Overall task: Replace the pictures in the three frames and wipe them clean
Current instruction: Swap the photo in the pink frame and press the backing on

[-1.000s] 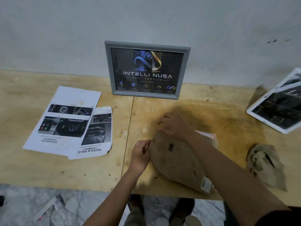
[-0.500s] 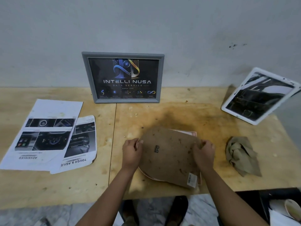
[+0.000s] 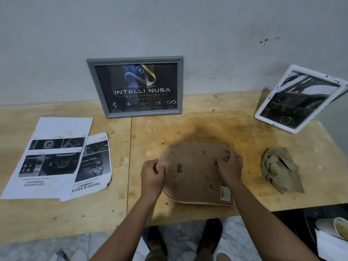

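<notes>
Left: papers (image 3: 50,157) lie flat, overlapping; a hand passes over.
Back: grey frame (image 3: 134,87) upright against wall (image 3: 169,25); white frame (image 3: 299,98) leans far right; bare table (image 3: 216,125) between.
Right: crumpled cloth (image 3: 280,170) near board (image 3: 194,172), apart, gap open.

Left hand (image 3: 152,173) and right hand (image 3: 230,166), fingers curled, forearms extended forward.

Place: a plain workroom or office back room, not a furnished home.
Table: a bare plywood table (image 3: 56,219), stained and pitted, with a seam between two boards.
Wall: a grey painted wall (image 3: 169,25) at 12 o'clock, scuffed and spotted.
Sign: a framed poster (image 3: 135,87) at 12 o'clock reads "INTELLI NUSA DATA SERVICE".
Papers: printed sheets (image 3: 54,157) at 9 o'clock.
Floor: a pale marbled floor (image 3: 180,234) at 6 o'clock.
Cup: a used paper cup (image 3: 340,228) at 4 o'clock.
</notes>
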A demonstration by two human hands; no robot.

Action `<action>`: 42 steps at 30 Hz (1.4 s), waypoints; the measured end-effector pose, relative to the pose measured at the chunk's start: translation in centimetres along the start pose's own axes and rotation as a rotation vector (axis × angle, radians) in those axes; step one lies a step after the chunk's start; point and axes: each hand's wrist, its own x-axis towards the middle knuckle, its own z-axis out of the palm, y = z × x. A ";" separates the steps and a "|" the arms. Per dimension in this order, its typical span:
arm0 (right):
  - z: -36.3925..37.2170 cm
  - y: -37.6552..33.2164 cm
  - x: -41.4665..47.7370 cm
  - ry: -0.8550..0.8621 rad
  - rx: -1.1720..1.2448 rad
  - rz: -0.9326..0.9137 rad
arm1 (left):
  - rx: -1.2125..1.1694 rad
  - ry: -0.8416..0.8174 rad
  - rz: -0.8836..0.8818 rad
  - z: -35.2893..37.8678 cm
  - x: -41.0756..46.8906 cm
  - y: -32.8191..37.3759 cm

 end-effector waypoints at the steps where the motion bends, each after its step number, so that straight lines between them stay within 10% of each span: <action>1: 0.0 0.0 -0.1 -0.007 -0.001 0.000 | 0.012 0.010 -0.007 0.0 0.0 0.0; 10: 0.4 0.3 -0.9 -0.114 -0.511 -0.487 | 0.522 -0.190 0.461 1.8 1.0 0.9; 25: 1.2 2.7 -0.5 -0.262 -0.523 -0.550 | 0.761 -0.312 0.417 3.5 -0.1 0.0; 35: 0.2 2.2 -0.6 -0.112 0.078 -0.331 | 0.383 -0.070 0.485 3.6 0.3 -0.1; 42: -0.6 1.8 -0.6 0.083 0.045 -0.011 | -0.022 0.046 0.020 3.0 1.5 1.4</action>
